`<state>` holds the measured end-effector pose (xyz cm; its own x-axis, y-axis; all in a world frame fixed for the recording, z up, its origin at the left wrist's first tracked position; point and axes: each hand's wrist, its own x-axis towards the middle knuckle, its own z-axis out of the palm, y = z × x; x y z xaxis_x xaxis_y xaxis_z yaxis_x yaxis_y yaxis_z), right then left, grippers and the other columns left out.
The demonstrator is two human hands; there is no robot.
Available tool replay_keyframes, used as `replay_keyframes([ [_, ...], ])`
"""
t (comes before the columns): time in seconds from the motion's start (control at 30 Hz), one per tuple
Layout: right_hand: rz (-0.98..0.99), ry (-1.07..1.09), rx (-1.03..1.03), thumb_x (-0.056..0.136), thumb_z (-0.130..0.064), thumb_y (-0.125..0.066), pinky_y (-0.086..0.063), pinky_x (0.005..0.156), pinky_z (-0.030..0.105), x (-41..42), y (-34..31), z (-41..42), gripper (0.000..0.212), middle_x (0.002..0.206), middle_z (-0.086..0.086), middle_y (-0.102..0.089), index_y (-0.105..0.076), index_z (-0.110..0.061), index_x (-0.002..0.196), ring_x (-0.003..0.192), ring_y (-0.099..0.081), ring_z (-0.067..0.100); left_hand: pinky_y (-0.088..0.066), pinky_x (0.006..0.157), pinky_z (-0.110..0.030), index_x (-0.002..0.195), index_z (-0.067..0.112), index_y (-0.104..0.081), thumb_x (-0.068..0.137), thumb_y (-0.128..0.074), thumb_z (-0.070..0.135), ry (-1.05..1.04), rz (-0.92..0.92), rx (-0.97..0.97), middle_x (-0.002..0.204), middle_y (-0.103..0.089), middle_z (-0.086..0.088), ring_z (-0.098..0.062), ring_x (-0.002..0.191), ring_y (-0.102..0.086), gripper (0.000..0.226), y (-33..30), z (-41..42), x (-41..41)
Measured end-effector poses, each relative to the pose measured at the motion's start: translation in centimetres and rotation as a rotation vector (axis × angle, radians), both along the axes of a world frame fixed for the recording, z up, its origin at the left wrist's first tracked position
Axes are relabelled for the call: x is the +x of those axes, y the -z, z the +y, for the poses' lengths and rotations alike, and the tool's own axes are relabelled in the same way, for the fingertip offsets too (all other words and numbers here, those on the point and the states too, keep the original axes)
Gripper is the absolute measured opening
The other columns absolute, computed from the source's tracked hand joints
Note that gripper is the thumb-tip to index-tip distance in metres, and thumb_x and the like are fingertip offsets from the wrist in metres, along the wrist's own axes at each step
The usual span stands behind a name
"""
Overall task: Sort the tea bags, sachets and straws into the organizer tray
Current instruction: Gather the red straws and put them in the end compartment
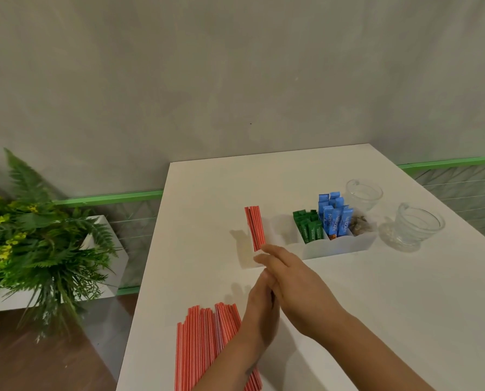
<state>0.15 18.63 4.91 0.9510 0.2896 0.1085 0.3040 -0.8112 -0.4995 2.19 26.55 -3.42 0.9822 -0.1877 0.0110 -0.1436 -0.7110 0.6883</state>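
A small bunch of red striped straws [254, 227] stands upright in the left end compartment of the translucent white organizer tray [340, 247]. My right hand [294, 280] reaches over from the right, its straight fingertips at the base of that bunch. My left hand [259, 317] lies just under it with fingers extended, partly covered by the right. A larger pile of red straws [204, 342] lies flat on the table near my left wrist. Green sachets [309, 228], blue sachets [334, 218] and brownish tea bags [361, 225] fill the other compartments.
Two glass cups [364, 194] [417, 227] stand to the right of the tray on the white table [390, 306]. The table's left edge drops to a wooden floor, where a white planter with ferns and yellow flowers [38, 235] stands. A grey wall is behind.
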Motion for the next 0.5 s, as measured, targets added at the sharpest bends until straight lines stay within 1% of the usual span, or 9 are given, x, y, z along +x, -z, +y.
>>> replay_keyframes([
  [0.07,0.028,-0.026,-0.031,0.100,-0.013,-0.035,-0.029,0.105,0.016,0.1,0.5,0.0,0.044,0.153,-0.012,-0.023,-0.038,-0.027,0.141,0.137,-0.025,0.005,-0.037,0.106,-0.037,0.131,-0.014,-0.034,0.094,-0.038,-0.001,0.070,0.225,0.190,0.137,-0.031,-0.036,-0.051,0.117,-0.039,0.040,-2.2,-1.7,0.1],
  [0.1,0.026,-0.036,-0.014,0.097,-0.007,-0.037,-0.027,0.103,0.012,0.2,0.7,0.0,0.049,0.152,-0.013,-0.023,-0.036,-0.028,0.141,0.136,-0.026,0.003,-0.035,0.107,-0.044,0.127,-0.021,-0.032,0.093,-0.036,-0.002,0.002,0.239,0.224,0.137,-0.027,-0.040,-0.055,0.121,-0.033,0.039,-2.4,-2.3,0.2],
  [0.17,0.020,-0.023,0.073,0.093,0.000,-0.040,-0.027,0.097,0.005,0.4,0.8,0.0,0.056,0.146,-0.016,-0.030,-0.038,-0.032,0.139,0.128,-0.035,-0.001,-0.041,0.101,-0.035,0.119,-0.014,-0.045,0.094,-0.037,-0.004,-0.080,0.264,-0.029,0.134,-0.036,-0.037,-0.031,0.119,-0.046,0.029,-1.4,-0.2,1.0],
  [0.2,0.034,-0.001,0.144,0.091,0.001,-0.043,-0.030,0.094,0.003,0.5,0.6,-0.2,0.056,0.140,-0.017,-0.037,-0.041,-0.033,0.136,0.121,-0.041,-0.003,-0.045,0.095,-0.026,0.114,0.001,-0.055,0.096,-0.039,-0.002,-0.018,0.179,-0.007,0.130,-0.049,-0.029,-0.013,0.109,-0.055,0.025,-1.3,1.3,0.0],
  [0.23,0.054,0.028,0.220,0.090,-0.001,-0.047,-0.035,0.091,0.005,0.7,0.4,-0.4,0.054,0.132,-0.017,-0.044,-0.045,-0.034,0.132,0.114,-0.046,-0.003,-0.047,0.089,-0.020,0.107,0.012,-0.060,0.097,-0.038,0.002,-0.014,0.223,-0.356,0.120,-0.061,-0.018,-0.004,0.097,-0.058,0.026,-2.4,0.6,-0.8],
  [0.27,0.086,0.061,0.284,0.089,-0.003,-0.051,-0.040,0.088,0.008,0.9,0.0,-0.7,0.051,0.124,-0.016,-0.051,-0.049,-0.036,0.128,0.108,-0.051,-0.001,-0.048,0.084,-0.018,0.100,0.016,-0.063,0.099,-0.035,0.005,0.058,0.210,-0.532,0.106,-0.067,-0.009,-0.002,0.090,-0.060,0.030,-2.0,1.0,-0.8],
  [0.33,0.121,0.096,0.298,0.087,-0.010,-0.057,-0.046,0.075,0.012,1.5,-1.0,-1.4,0.042,0.106,-0.012,-0.058,-0.055,-0.038,0.118,0.090,-0.058,0.005,-0.046,0.073,-0.015,0.089,0.020,-0.060,0.101,-0.030,0.005,0.027,0.057,-0.497,0.082,-0.059,-0.006,-0.003,0.077,-0.057,0.036,-1.9,2.0,0.0],
  [0.43,0.114,0.078,0.285,0.086,-0.015,-0.061,-0.044,0.057,0.012,2.7,-3.1,-1.9,0.027,0.079,-0.008,-0.059,-0.060,-0.032,0.106,0.063,-0.056,0.010,-0.044,0.059,-0.012,0.079,0.013,-0.057,0.099,-0.031,0.000,0.052,-0.018,-0.554,0.066,-0.044,-0.006,-0.008,0.063,-0.048,0.036,-3.3,1.0,1.2],
  [0.5,0.136,0.071,0.377,0.086,-0.014,-0.061,-0.046,0.052,0.016,3.8,-4.4,-1.9,0.020,0.073,-0.002,-0.063,-0.060,-0.026,0.102,0.058,-0.058,0.017,-0.045,0.054,-0.015,0.070,0.013,-0.059,0.096,-0.032,0.001,0.031,-0.041,-0.539,0.058,-0.044,-0.004,-0.013,0.059,-0.045,0.040,-5.0,1.2,2.4],
])
